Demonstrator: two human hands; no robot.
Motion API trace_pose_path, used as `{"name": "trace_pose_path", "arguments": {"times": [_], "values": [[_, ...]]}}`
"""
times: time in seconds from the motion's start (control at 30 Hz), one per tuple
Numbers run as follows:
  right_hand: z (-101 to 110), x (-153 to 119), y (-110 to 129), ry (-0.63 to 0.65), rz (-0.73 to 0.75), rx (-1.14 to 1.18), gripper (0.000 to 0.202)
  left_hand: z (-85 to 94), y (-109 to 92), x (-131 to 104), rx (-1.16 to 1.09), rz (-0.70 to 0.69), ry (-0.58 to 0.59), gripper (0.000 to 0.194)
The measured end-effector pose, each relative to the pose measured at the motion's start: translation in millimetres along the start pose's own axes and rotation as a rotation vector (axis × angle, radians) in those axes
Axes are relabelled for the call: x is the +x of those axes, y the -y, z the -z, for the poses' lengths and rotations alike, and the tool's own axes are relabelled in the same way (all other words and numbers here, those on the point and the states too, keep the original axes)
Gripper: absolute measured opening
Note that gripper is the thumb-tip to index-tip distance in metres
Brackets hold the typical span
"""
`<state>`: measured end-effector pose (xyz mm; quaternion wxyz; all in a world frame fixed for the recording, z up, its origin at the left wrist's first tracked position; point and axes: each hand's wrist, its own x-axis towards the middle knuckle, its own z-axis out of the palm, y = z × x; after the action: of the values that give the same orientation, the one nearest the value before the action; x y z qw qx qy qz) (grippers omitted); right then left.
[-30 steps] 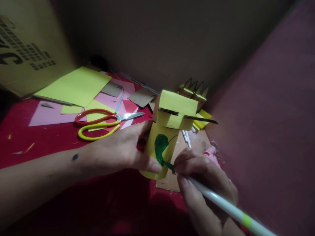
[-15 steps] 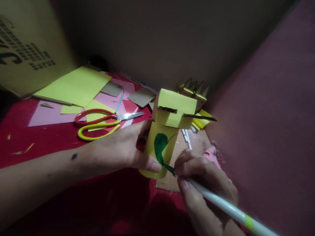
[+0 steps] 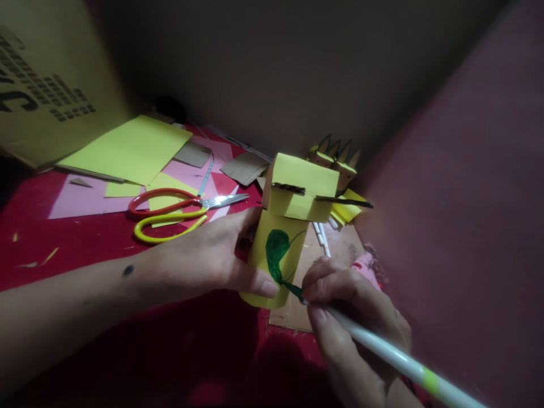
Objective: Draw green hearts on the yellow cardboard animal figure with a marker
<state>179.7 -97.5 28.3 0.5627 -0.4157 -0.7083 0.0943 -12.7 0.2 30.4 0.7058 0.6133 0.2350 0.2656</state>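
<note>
My left hand [image 3: 221, 255] is wrapped round a yellow paper tube [image 3: 259, 243], its thumb pressed near the tube's lower edge. On top of the tube sits a yellow paper-covered box [image 3: 306, 173] with two dark-edged cardboard strips sticking out of its front. A leaf-like shape [image 3: 277, 249], filled in green, marks the tube, with a thin green outline beside it. Between the fingertips of my right hand [image 3: 352, 317] is a slim white green-tipped felt-tip pen [image 3: 382, 345]. Its point touches the tube at the bottom of the green shape, close to my left thumb.
Scissors [image 3: 170, 212] with red and yellow handles lie left of the tube. Behind them are yellow sheets [image 3: 131, 150], pink paper and cardboard scraps [image 3: 244, 167]. A cardboard board [image 3: 293, 314] with white sticks [image 3: 322, 235] lies under my right hand. A large carton [image 3: 55, 73] stands at left.
My right hand and the pen have shifted very slightly, with the point still at the base of the green shape. My left hand and the tube keep their place.
</note>
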Motion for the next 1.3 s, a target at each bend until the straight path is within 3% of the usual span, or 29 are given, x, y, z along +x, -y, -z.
{"name": "trace_pose_path", "arguments": {"times": [0.23,0.47,0.7,0.93,1.3], "values": [[-0.7,0.3,-1.5,-0.018,-0.013,-0.011,0.022,1.9,3.5,2.6,0.036,-0.013,-0.003,0.062],[1.6,-4.1,-3.9,0.064,0.002,0.056,0.022,1.3,1.3,0.2,0.097,-0.022,-0.039,0.057],[0.3,0.5,-2.5,-0.046,0.006,-0.032,0.022,3.8,2.9,1.5,0.066,-0.016,0.005,0.056],[2.0,-2.6,-0.6,0.035,0.003,0.020,0.022,6.7,7.2,2.1,0.103,-0.081,-0.008,0.051],[-0.3,-1.0,0.6,0.042,-0.002,0.017,0.023,4.9,2.3,0.7,0.090,0.002,0.002,0.059]]}}
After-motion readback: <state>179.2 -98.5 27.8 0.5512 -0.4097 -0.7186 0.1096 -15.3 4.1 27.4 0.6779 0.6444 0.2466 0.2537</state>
